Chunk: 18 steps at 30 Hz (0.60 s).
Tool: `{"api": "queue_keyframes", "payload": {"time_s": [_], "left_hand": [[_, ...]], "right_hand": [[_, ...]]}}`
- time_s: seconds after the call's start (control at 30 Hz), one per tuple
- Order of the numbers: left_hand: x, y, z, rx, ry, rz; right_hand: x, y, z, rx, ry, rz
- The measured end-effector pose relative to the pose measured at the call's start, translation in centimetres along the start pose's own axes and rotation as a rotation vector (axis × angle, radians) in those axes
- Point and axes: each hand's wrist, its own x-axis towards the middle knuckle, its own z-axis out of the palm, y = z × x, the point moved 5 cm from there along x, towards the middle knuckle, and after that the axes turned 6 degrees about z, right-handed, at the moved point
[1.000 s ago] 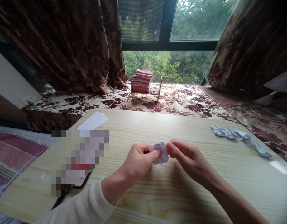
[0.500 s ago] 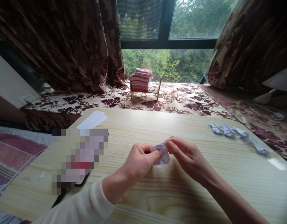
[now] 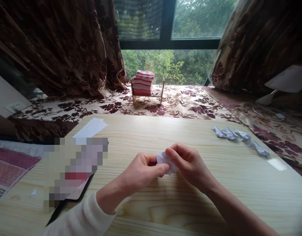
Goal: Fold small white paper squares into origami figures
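A small piece of folded white paper (image 3: 162,158) is held just above the wooden table (image 3: 146,131), between my two hands. My left hand (image 3: 143,168) pinches its lower side, thumb on top and fingers behind. On the upper right of the paper lie the thumb and bent fingers of my right hand (image 3: 186,162), closed on it. Both hands hide parts of the folds. At the table's right side, several folded paper pieces (image 3: 231,133) lie in a slanting row.
White paper strips (image 3: 90,129) lie at the back left, beside a blurred-out flat object (image 3: 79,170) with a dark edge. A small rack (image 3: 162,90) with folded striped cloths (image 3: 143,83) stands on the window ledge. Right of it is a white lamp (image 3: 287,78).
My right thumb has moved left and down, further over the paper. My left thumb has shifted toward the paper's lower edge. The whole view has turned slightly to the right.
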Motion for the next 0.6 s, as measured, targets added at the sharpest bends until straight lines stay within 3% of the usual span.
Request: {"api": "queue_keyframes", "payload": {"time_s": [0.37, 0.6], "left_hand": [[0.3, 0.4, -0.1, -0.135, 0.095, 0.076], [-0.3, 1.1, 0.2, 0.075, 0.178, 0.233]], "right_hand": [[-0.1, 0.2, 0.5, 0.041, 0.001, -0.038], [0.0, 0.3, 1.0, 0.067, -0.089, 0.011]]}}
